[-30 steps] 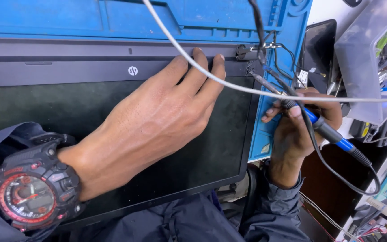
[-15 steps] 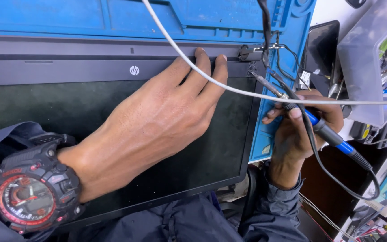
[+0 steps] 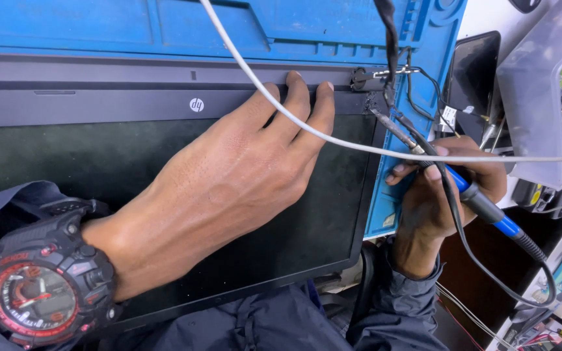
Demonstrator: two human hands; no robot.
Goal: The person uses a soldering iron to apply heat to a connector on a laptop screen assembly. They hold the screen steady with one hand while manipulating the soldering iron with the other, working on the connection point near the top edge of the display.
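Note:
A black laptop screen panel (image 3: 66, 162) lies flat over a blue work mat (image 3: 99, 23). My left hand (image 3: 229, 188) rests palm down on the screen, fingertips on the bezel's top edge near the hinge corner (image 3: 365, 79). On that wrist sits a black and red watch (image 3: 40, 292). My right hand (image 3: 443, 188) grips a blue and black soldering iron (image 3: 469, 195) like a pen, its metal tip pointing up-left at the hinge corner with its small wires. A white cable (image 3: 294, 123) crosses over both hands.
A dark cord (image 3: 388, 39) hangs down near the hinge. A black phone-like slab (image 3: 476, 71) leans at the right of the mat. A grey plastic box (image 3: 541, 97) and cluttered tools and wires fill the right edge. My dark jacket shows below.
Almost nothing differs. Both hands hold their places, and the iron's tip stays at the hinge corner.

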